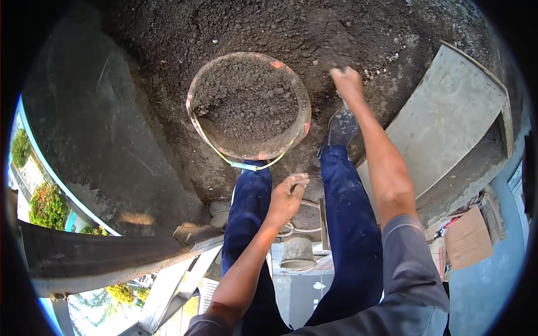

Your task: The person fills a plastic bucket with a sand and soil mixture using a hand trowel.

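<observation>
A wide bucket [193,106] with a soil-smeared rim is heaped with dark, crumbly soil [252,95]. Its thin wire handle [210,147], fitted with a pale grip, lies down over the near side. To the bucket's right, my right hand [348,85] is closed, reaching into the loose soil. A brown blur stretches beyond its fingers, so what it holds cannot be made out. My left hand [287,199] hovers over the gap between my legs, just below the bucket, its dirty fingers loosely bent and apart with nothing in them.
Loose soil [263,25] with small stones spreads behind the bucket. A dark slab [95,129] borders the left, and a grey board-like panel [443,106] leans at the right. My shoe [342,127] stands near the right hand. A small grey bucket [297,253] shows between my legs.
</observation>
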Demonstrator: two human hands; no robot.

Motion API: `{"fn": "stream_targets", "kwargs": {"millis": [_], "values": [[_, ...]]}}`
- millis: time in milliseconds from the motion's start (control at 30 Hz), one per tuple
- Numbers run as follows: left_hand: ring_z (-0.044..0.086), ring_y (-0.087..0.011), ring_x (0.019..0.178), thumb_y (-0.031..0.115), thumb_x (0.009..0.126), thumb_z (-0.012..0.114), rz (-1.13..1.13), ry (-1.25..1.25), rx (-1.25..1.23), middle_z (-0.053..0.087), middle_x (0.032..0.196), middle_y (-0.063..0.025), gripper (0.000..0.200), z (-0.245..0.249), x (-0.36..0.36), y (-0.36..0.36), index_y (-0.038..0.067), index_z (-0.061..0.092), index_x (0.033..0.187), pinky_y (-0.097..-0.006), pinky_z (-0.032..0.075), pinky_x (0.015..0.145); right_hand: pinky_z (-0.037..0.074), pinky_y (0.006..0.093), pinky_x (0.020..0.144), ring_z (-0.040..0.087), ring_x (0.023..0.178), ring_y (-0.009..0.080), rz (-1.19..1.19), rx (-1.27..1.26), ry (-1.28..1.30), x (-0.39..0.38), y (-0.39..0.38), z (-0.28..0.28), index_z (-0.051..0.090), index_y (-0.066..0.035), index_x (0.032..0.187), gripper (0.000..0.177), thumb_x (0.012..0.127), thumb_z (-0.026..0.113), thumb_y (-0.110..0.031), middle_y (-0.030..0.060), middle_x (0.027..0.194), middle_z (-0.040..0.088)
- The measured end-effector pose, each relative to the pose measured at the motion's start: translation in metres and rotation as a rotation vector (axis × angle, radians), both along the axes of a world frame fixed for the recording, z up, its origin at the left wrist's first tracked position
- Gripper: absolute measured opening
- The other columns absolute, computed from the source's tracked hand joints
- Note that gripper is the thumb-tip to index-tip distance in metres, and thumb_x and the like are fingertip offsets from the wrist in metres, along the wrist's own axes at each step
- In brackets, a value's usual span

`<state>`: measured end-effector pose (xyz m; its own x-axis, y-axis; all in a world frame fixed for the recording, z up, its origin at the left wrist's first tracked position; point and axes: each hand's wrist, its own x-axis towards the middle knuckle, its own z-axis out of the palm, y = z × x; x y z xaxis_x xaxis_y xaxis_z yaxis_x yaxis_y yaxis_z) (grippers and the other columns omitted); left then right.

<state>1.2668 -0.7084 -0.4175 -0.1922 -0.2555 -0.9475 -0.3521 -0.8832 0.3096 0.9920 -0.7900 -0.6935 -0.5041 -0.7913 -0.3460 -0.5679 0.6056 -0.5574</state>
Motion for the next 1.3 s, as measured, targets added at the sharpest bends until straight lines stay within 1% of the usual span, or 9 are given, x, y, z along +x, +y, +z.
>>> {"fn": "stream_targets", "kwargs": {"millis": [67, 267, 600, 733, 867, 967, 1033, 1133, 1300], "values": [[0.067, -0.0222, 0.117, 0.004, 0.098, 0.052, -0.046, 0.007, 0.009, 0.071, 0.122, -0.0182, 0.034, -0.001, -0.001, -0.005, -0.007, 0.060, 0.129, -0.0323, 0.050, 0.102, 0.053, 0.0394, 0.055, 0.063, 0.057, 0.0209, -0.126, 0.305, -0.502, 0.032, -0.074, 0.058, 0.064, 0.003, 0.094, 0.036, 0.090, 0.066, -0.033, 0.0117, 0.075, 0.066], [0.065, -0.0203, 0.116, 0.002, 0.096, 0.047, -0.099, 0.016, 0.023, 0.068, 0.127, -0.0164, 0.040, -0.013, 0.008, -0.001, -0.006, 0.056, 0.134, -0.0326, 0.051, 0.099, 0.049, 0.0327, 0.048, 0.059, 0.051, 0.0152, -0.075, 0.306, -0.674, 0.039, -0.100, 0.075, 0.062, -0.002, 0.092, 0.029, 0.093, 0.066, -0.030, 0.0047, 0.068, 0.059], [0.066, -0.0230, 0.118, 0.001, 0.096, 0.050, -0.028, -0.007, 0.060, 0.071, 0.124, -0.0188, 0.036, -0.016, 0.010, 0.002, -0.005, 0.060, 0.130, -0.0311, 0.048, 0.101, 0.049, 0.0379, 0.049, 0.060, 0.052, 0.0213, 0.509, -0.225, 0.006, 0.049, -0.048, 0.227, 0.061, -0.006, 0.081, 0.020, 0.089, 0.074, -0.020, 0.0103, 0.066, 0.058], [0.066, -0.0222, 0.118, 0.000, 0.096, 0.050, 0.013, -0.033, 0.074, 0.072, 0.122, -0.0173, 0.037, -0.016, 0.010, 0.000, -0.005, 0.060, 0.131, -0.0316, 0.048, 0.102, 0.050, 0.0403, 0.052, 0.063, 0.056, 0.0261, 0.566, -0.200, 0.055, 0.063, -0.027, 0.269, 0.064, -0.006, 0.083, 0.018, 0.086, 0.077, -0.018, 0.0116, 0.072, 0.060], [0.065, -0.0264, 0.119, 0.005, 0.100, 0.046, -0.101, 0.012, 0.063, 0.067, 0.130, -0.0177, 0.036, -0.018, 0.013, -0.003, -0.002, 0.056, 0.133, -0.0374, 0.052, 0.100, 0.052, 0.0487, 0.065, 0.068, 0.072, 0.0379, 0.106, -0.047, -0.102, 0.015, -0.036, 0.226, 0.067, -0.006, 0.094, 0.024, 0.095, 0.067, -0.030, 0.0167, 0.086, 0.071], [0.067, -0.0221, 0.116, 0.003, 0.098, 0.051, -0.049, 0.003, 0.050, 0.070, 0.124, -0.0169, 0.034, -0.009, 0.008, -0.018, -0.005, 0.059, 0.130, -0.0337, 0.051, 0.100, 0.050, 0.0459, 0.061, 0.064, 0.058, 0.0295, -0.387, 0.172, -0.282, -0.064, -0.049, 0.140, 0.067, -0.002, 0.093, 0.034, 0.099, 0.063, -0.036, 0.0163, 0.069, 0.066], [0.067, -0.0200, 0.117, 0.001, 0.098, 0.052, -0.001, 0.007, 0.014, 0.071, 0.124, -0.0169, 0.032, -0.007, 0.004, -0.029, -0.006, 0.061, 0.128, -0.0322, 0.050, 0.102, 0.047, 0.0406, 0.051, 0.063, 0.054, 0.0213, -0.236, 0.141, -0.014, -0.102, -0.060, 0.081, 0.065, -0.003, 0.088, 0.034, 0.097, 0.066, -0.035, 0.0104, 0.065, 0.063], [0.066, -0.0215, 0.116, 0.002, 0.097, 0.045, -0.017, 0.062, -0.045, 0.068, 0.128, -0.0149, 0.038, -0.007, 0.004, -0.033, -0.004, 0.057, 0.133, -0.0344, 0.053, 0.098, 0.046, 0.0359, 0.051, 0.055, 0.052, 0.0178, -0.262, 0.109, -0.395, -0.059, -0.120, 0.050, 0.064, -0.004, 0.087, 0.030, 0.091, 0.068, -0.033, 0.0060, 0.064, 0.058], [0.066, -0.0209, 0.117, 0.000, 0.098, 0.045, -0.094, 0.070, -0.011, 0.068, 0.128, -0.0138, 0.038, -0.012, -0.002, -0.027, -0.002, 0.057, 0.133, -0.0337, 0.052, 0.099, 0.053, 0.0392, 0.059, 0.065, 0.056, 0.0234, -0.016, 0.183, -0.382, 0.005, -0.183, 0.046, 0.064, -0.001, 0.093, 0.034, 0.090, 0.066, -0.035, 0.0128, 0.075, 0.068]]}}
